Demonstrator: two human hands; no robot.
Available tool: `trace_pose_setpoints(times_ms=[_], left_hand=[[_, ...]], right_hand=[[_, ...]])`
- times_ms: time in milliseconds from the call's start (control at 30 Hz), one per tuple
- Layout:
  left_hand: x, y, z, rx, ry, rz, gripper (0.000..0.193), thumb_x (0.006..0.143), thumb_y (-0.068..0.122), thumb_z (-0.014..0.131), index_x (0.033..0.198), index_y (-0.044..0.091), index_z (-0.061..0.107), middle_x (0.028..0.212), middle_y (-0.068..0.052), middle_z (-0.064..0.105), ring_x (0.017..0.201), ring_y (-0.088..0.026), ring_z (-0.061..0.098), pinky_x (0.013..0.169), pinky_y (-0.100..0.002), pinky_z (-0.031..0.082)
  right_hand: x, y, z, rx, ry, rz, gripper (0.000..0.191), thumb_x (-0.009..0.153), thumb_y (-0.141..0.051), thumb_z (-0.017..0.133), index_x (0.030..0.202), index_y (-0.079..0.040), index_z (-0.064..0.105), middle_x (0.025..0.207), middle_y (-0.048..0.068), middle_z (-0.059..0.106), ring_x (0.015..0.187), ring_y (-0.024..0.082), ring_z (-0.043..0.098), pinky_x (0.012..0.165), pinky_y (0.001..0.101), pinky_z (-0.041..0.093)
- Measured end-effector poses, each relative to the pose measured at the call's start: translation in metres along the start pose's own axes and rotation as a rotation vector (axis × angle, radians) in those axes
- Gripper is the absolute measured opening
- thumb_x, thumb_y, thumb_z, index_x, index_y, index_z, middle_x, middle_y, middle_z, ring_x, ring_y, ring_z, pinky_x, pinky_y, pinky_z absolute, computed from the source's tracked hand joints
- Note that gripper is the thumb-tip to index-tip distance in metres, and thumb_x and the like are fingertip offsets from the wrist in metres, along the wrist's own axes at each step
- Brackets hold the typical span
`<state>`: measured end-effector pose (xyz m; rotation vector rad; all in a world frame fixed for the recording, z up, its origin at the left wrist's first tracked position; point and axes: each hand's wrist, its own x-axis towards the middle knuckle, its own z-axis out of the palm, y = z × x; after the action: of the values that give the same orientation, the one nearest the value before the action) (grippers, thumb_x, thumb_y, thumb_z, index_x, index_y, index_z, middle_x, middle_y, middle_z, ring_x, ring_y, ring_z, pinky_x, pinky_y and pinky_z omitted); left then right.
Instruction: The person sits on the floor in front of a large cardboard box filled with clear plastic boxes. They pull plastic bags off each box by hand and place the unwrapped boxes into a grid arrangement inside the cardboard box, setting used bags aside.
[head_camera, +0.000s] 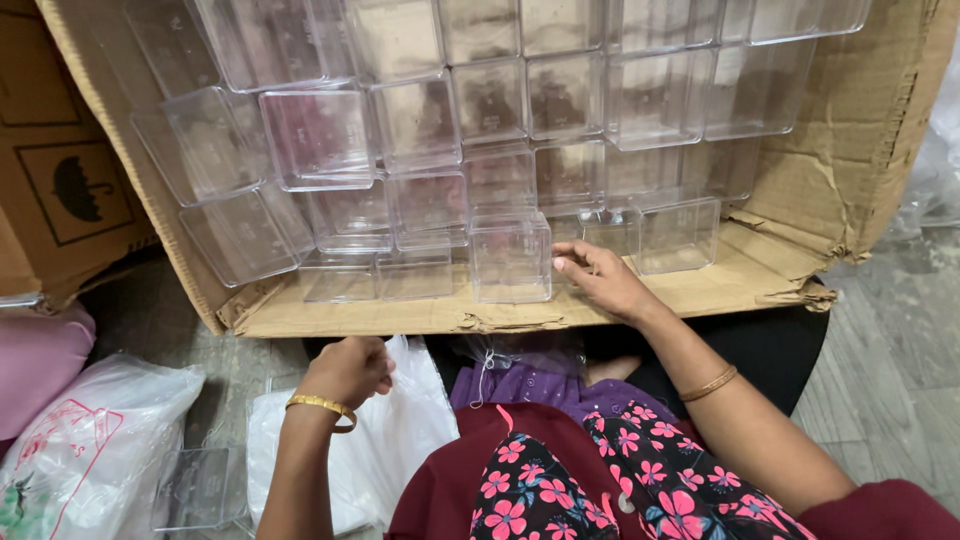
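In the head view, at the mouth of the tipped cardboard carton (790, 290), my right hand (600, 280) sits on the lower flap, fingers loosely curled, fingertips touching the side of the front clear plastic box (510, 258); contact only, not closed around it. Left hand (350, 370) is low, below the carton edge, curled into a loose fist over the white plastic bags (400, 440); I cannot tell if it pinches the bag film or holds nothing. Judgement on doing this step well: the front box stands upright on the flap, just beside its neighbours, so I'd get thumb and fingers on opposite walls before lifting, pull straight toward me, and keep clear of the stacked rows behind, since they lean loosely and a sideways nudge could bring several down. Walls look thin and slick, so a light, square grip rather than a squeeze. Containers: the carton lies on its side, open toward me, filled with rows of identical clear square boxes (420, 120), open faces mostly toward the camera, all apparently empty; a few sit tilted at the left (240, 235). One more clear box (680, 235) stands alone right of my hand. Bottom left, a clear flat lid or tray (200, 485) lies on the floor beside a printed plastic bag (80, 450); bag contents not readable. A second carton (70, 180) stands at far left, contents hidden.
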<state>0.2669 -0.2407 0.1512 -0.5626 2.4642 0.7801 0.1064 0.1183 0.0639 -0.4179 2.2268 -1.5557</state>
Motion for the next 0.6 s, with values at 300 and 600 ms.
trace_pose_setpoints(times_ms=[300,600], left_hand=[[-0.004,-0.006,-0.009,-0.161,-0.002,0.086,0.014,0.083,0.016,0.072,0.081,0.003,0.07,0.072,-0.006,0.077,0.07,-0.014,0.075,0.07,-0.031,0.058],[0.001,0.003,-0.011,-0.452,0.028,0.338,0.012,0.085,0.012,0.067,0.08,0.003,0.06,0.07,-0.002,0.063,0.066,-0.011,0.065,0.063,-0.028,0.053]], right_hand=[[-0.021,-0.041,0.009,-0.287,0.458,-0.231,0.034,0.098,-0.017,0.063,0.131,-0.008,0.064,0.122,0.011,0.063,0.095,0.021,0.064,0.078,0.0334,0.056],[-0.032,-0.077,0.029,-0.117,0.401,-0.344,0.03,0.1,-0.014,0.063,0.129,-0.007,0.066,0.119,0.01,0.068,0.103,0.017,0.068,0.089,0.0316,0.058]])
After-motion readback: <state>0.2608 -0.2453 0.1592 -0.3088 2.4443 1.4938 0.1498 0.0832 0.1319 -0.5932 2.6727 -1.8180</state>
